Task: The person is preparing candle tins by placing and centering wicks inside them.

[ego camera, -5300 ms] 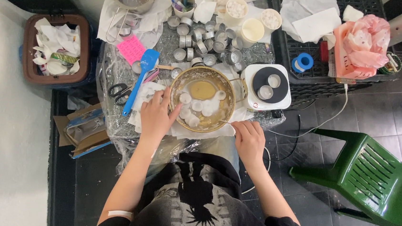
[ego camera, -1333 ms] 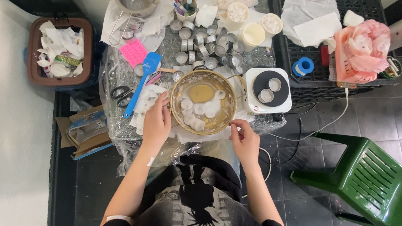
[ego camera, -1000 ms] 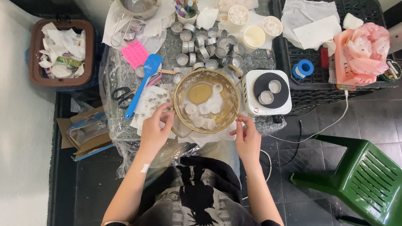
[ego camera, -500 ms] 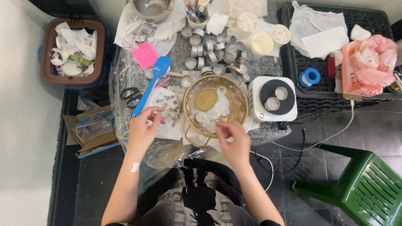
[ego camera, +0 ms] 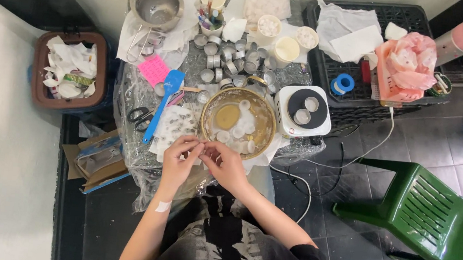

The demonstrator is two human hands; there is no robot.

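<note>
The left hand (ego camera: 179, 156) and right hand (ego camera: 227, 165) meet fingertip to fingertip, pinching something small (too tiny to identify) just below the brass bowl (ego camera: 209, 107). That bowl holds white wax discs (ego camera: 241, 131) on the cluttered counter (ego camera: 135, 89).

Bowl (ego camera: 238, 122) mid-table, hotplate (ego camera: 303, 110) right, scissors (ego camera: 140, 116) left, tins (ego camera: 231, 58) behind
</note>
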